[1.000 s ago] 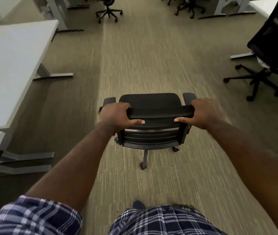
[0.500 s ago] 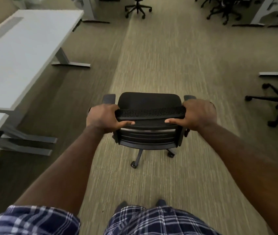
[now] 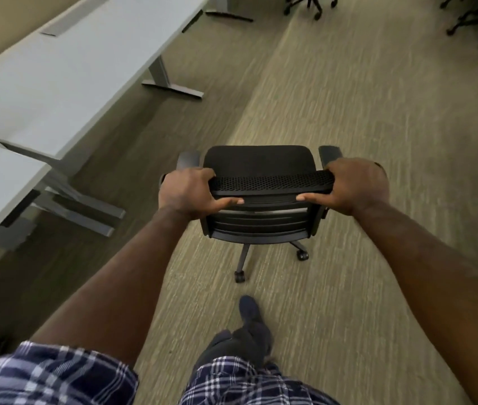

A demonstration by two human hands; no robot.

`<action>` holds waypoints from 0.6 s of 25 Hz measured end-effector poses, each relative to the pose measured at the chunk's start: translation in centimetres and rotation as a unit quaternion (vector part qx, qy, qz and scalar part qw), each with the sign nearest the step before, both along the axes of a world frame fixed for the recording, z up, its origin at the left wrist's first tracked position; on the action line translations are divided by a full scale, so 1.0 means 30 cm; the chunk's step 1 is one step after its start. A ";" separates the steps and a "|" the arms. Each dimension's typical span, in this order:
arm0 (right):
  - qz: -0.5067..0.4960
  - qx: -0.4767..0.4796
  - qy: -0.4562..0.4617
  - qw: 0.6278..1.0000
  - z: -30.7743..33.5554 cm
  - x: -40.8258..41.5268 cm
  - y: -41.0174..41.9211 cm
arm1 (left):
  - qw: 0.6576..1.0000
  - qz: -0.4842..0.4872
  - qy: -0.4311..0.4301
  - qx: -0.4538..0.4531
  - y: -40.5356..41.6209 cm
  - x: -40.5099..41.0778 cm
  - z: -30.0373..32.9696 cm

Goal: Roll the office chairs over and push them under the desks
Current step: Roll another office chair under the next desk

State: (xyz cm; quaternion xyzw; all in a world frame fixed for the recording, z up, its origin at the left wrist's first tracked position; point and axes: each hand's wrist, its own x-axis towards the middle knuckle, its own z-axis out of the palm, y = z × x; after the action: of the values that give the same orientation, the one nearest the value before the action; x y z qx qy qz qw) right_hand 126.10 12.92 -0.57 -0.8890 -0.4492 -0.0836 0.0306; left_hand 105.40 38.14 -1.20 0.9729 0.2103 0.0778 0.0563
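On your left, two pale tabletop (image 3: 65, 71) slabs run along the wall on grey metal legs (image 3: 160, 74), with open floor beneath them for a chair to slide into. Your left hand (image 3: 186, 191) is wrapped around the left end of the chair's top rail, thumb underneath. The office chair (image 3: 258, 182) stands in the aisle just ahead of you, well apart from the desks, its back toward you. Your right hand (image 3: 354, 185) is clamped the same way on the right end. That rail looks stiff and is the best hold; the chair is probably light on its castors (image 3: 239, 276) but likely to swivel, so keep both sides even. The carpet (image 3: 363, 118) is low and ribbed, which should drag slightly. More chairs (image 3: 309, 4) stand far ahead and to the right.
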 end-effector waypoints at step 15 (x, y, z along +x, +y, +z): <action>0.146 -0.010 -0.012 0.989 0.004 0.511 0.725 | 0.990 0.138 -0.018 0.008 0.480 0.288 0.012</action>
State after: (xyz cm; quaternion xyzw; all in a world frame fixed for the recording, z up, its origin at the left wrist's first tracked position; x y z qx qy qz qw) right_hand 141.42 34.68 -0.46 -0.8133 -0.5750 -0.0842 0.0279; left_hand 114.04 52.55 -0.85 0.9335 0.3406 0.1042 0.0412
